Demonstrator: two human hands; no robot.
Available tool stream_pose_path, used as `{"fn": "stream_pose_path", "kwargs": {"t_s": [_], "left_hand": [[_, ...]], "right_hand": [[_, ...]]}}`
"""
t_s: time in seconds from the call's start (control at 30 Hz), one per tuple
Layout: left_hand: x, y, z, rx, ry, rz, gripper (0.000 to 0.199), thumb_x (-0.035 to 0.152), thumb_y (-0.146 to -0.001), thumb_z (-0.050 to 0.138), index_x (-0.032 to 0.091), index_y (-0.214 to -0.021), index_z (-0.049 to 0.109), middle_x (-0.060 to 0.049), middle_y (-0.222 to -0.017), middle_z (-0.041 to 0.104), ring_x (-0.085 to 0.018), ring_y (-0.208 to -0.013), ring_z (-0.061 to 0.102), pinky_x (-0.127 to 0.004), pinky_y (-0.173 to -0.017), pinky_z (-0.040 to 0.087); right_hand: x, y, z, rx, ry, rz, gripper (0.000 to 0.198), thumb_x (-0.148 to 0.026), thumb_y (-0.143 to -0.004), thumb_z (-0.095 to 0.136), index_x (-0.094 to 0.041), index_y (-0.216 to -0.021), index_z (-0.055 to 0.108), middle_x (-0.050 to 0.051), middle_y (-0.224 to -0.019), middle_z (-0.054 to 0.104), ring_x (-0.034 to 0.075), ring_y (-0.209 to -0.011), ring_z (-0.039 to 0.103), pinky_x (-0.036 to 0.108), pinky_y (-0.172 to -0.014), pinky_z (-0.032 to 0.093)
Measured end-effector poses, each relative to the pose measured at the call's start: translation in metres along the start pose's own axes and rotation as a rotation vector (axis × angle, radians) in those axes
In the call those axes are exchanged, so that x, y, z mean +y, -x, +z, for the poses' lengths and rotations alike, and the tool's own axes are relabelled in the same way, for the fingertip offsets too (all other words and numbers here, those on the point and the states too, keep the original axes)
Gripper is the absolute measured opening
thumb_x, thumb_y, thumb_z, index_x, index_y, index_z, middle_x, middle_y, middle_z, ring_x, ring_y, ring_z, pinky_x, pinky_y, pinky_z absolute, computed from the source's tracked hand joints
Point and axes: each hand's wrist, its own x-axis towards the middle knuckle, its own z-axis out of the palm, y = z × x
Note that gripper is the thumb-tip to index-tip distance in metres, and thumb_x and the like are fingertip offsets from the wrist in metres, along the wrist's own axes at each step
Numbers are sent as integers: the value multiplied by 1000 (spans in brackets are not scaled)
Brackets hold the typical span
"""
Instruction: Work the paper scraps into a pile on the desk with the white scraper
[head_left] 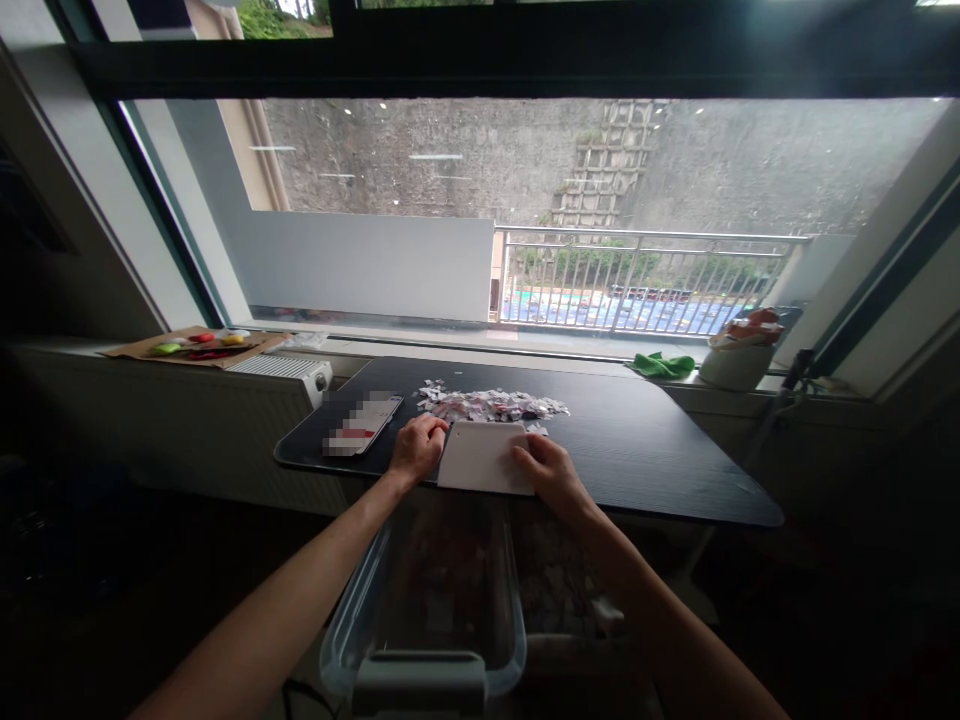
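Note:
A white flat rectangular card or board lies at the table's front edge, one small hole or dot near its upper left corner. On its right side, my right hand grips it, thumb over the face and the other fingers mostly hidden. My left hand is closed at the card's left edge; whatever its fingers hold is hidden. Just beyond the card, a spread heap of small white and pinkish pieces, like jigsaw pieces, covers part of the black table.
A partly blurred phone-like flat object lies left on the table. Below the front edge is a clear plastic bin, with more loose pieces to its right. A green cloth and a white container stand by the window.

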Motion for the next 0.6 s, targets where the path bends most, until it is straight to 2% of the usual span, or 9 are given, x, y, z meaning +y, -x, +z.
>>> {"fn": "stream_pose_path", "kwargs": {"t_s": [0.2, 0.3, 0.47, 0.6], "left_hand": [[-1, 0, 2, 7, 4, 8, 25, 19, -74, 40, 19, -74, 64, -3, -83, 67, -17, -82, 59, -28, -80, 45], [-2, 0, 2, 9, -1, 9, 24, 18, -74, 40, 19, -74, 64, -3, -83, 67, -17, -82, 59, -29, -80, 45], [-2, 0, 1, -1, 3, 6, 24, 18, -75, 40, 18, -75, 64, -4, -85, 67, -18, -83, 59, -29, -80, 45], [-2, 0, 2, 2, 18, 9, 24, 19, -75, 40, 18, -75, 64, -4, -85, 67, -17, -83, 60, -28, -80, 45]], "right_hand": [[4, -17, -22, 294, 109, -89, 34, -42, -67, 60, -17, -89, 61, 5, -78, 67, 18, -69, 62, 29, -58, 51], [7, -21, -21, 273, 171, -117, 29, -37, -67, 59, -17, -88, 61, 5, -79, 67, 19, -71, 62, 30, -61, 51], [9, -17, -13, 90, 79, -70, 25, -33, -68, 57, -17, -87, 61, 4, -80, 68, 17, -68, 64, 30, -60, 52], [8, -20, -12, 169, 131, -104, 24, -32, -67, 57, -17, -86, 61, 4, -78, 67, 18, -69, 63, 30, -61, 52]]}}
